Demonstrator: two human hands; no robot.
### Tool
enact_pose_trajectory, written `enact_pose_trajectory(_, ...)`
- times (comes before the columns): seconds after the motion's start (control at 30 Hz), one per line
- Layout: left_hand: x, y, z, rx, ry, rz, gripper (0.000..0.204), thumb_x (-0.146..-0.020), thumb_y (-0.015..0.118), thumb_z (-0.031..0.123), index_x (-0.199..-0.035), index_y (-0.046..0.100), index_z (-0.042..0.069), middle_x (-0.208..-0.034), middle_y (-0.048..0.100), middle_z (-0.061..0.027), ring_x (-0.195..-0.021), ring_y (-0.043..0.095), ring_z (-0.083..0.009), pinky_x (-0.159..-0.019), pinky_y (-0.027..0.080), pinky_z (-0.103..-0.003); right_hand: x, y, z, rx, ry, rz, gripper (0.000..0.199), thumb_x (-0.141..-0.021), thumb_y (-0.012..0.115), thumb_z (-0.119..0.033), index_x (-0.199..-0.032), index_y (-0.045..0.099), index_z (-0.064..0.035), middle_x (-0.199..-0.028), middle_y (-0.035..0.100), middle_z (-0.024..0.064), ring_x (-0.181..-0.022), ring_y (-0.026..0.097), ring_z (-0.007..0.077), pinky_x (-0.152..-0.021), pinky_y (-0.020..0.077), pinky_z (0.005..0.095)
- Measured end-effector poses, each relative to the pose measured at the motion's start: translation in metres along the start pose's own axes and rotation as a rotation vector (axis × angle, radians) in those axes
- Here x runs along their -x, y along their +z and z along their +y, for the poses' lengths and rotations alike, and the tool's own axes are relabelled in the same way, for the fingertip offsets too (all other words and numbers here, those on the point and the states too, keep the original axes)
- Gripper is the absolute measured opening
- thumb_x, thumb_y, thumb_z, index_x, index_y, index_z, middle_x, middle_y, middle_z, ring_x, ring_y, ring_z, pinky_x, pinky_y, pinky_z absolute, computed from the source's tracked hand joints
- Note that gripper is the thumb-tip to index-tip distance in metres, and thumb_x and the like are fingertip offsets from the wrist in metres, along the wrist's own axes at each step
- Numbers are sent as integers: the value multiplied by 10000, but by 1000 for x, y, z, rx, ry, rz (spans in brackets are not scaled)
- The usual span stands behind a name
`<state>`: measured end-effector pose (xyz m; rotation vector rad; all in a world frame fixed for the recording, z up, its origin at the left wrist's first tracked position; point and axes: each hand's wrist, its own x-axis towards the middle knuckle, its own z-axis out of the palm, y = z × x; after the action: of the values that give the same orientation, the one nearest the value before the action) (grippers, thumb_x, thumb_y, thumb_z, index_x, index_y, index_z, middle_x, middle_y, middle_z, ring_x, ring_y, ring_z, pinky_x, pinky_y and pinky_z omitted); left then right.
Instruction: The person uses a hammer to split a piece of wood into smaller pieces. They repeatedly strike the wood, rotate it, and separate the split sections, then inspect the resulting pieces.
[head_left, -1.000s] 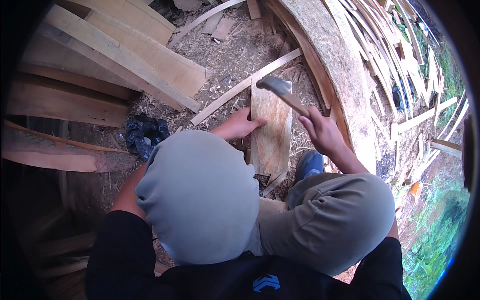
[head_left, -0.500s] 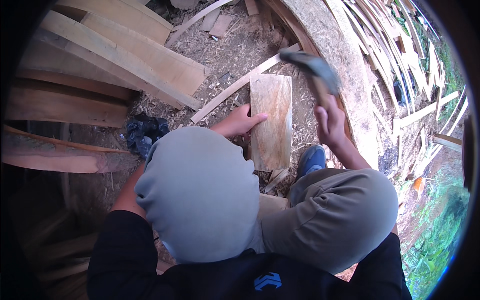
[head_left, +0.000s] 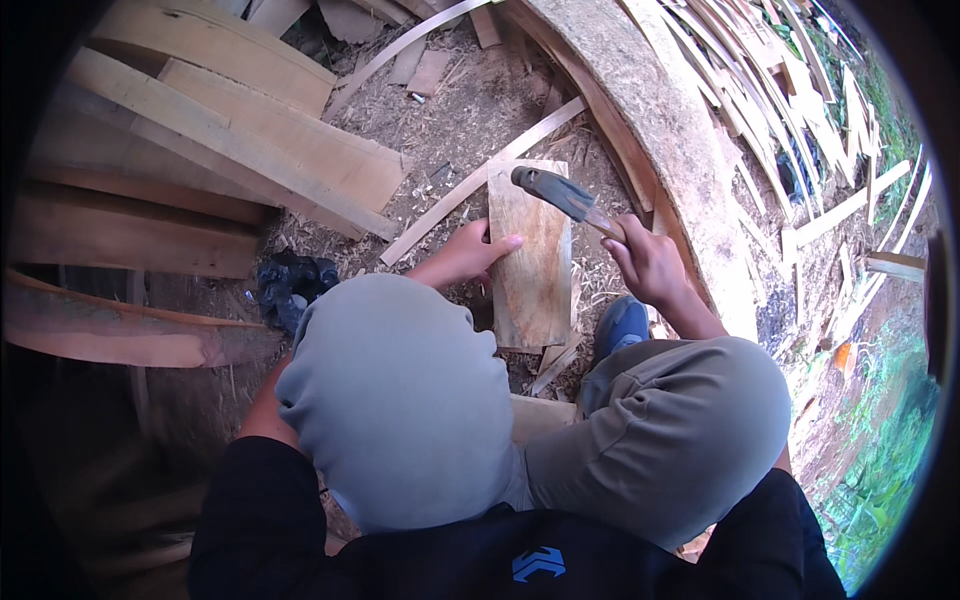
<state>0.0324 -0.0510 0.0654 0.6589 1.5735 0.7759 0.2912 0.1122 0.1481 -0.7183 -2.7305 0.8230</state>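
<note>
A short, pale wooden board with brown grain stands or leans in front of my knees; its footing is partly hidden. At its left edge, my left hand grips it, thumb on the face and fingers curled behind. My right hand is closed round the wooden handle of a hammer. The dark metal head hangs over the upper part of the board, and I cannot tell whether it touches.
Planks are stacked at the left, near a crumpled black plastic bag. A thin strip lies behind the board. A large curved slab runs along the right, with many offcuts beyond. My blue shoe rests beside the board.
My right hand has swung the hammer left and down, so its head now overlaps the board's upper part. My left hand keeps its hold, and the view has shifted slightly.
</note>
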Motion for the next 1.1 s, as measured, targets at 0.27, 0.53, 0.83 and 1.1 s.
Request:
enact_pose_trajectory(0.27, 0, -30, -20, 138, 153, 100, 586, -1053, 581, 428, -1446, 494, 2, -1277, 670, -154, -1117, 684, -224, -904, 579, -388, 49, 24, 59, -273, 420, 126, 315, -1048, 596, -361, -1034, 601, -46, -729, 633, 176, -669, 638, 369, -640, 457, 463)
enact_pose_trajectory(0.53, 63, -126, 17, 506, 372, 244, 538, -1112, 458, 406, -1427, 500, -28, -1295, 665, -168, -1125, 685, -220, -965, 560, -374, -14, 29, 57, -204, 378, 73, 606, -808, 885, -383, -1156, 578, 7, -936, 680, 193, -850, 682, 323, -787, 532, 463)
enact_pose_trajectory(0.83, 66, -117, -11, 165, 338, 368, 555, -1119, 425, 442, -1371, 525, -42, -1258, 684, -162, -1132, 674, -203, -1012, 519, -344, -138, 82, 27, -342, 83, -231, 744, -683, 972, -294, -1195, 536, 23, -1110, 678, 183, -1023, 686, 334, -917, 572, 425)
enact_pose_trajectory(1.1, 42, -108, -27, 165, 289, 410, 498, -1116, 476, 377, -1364, 554, -48, -1301, 651, -128, -1219, 590, -178, -1069, 436, -322, -99, 93, 42, -428, 107, -91, 765, -683, 957, -285, -1257, 540, 0, -1247, 709, 154, -1121, 704, 295, -988, 550, 390)
